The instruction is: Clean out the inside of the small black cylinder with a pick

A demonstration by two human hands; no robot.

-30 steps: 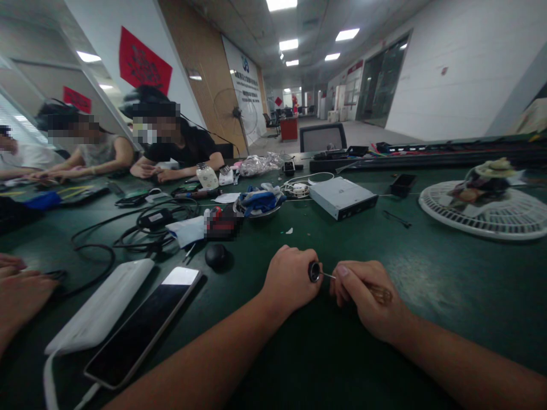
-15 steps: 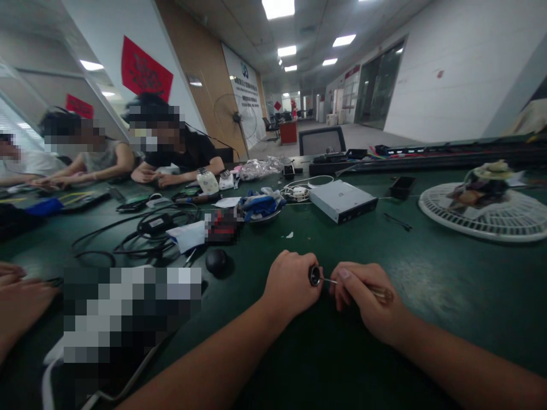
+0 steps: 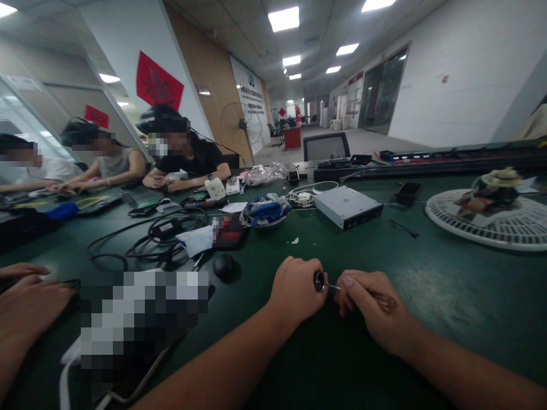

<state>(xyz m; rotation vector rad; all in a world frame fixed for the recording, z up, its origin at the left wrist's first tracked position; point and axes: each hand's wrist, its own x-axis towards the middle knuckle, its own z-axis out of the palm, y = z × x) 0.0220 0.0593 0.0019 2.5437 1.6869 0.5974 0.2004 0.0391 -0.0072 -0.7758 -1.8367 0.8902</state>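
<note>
Fingers [image 3: 315,264] of the left hand [image 3: 296,291] close around a small black cylindrical part [image 3: 319,281] over the counter [image 3: 448,287]; the right hand [image 3: 371,302] grips a brown-handled screwdriver-like tool [image 3: 387,303], its tip beside the part, contact unclear. If either hold slackens, the tip could skid into the left hand.

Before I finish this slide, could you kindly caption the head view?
Left hand holds a round black part; right hand grips a brown-handled tool beside it.
</note>
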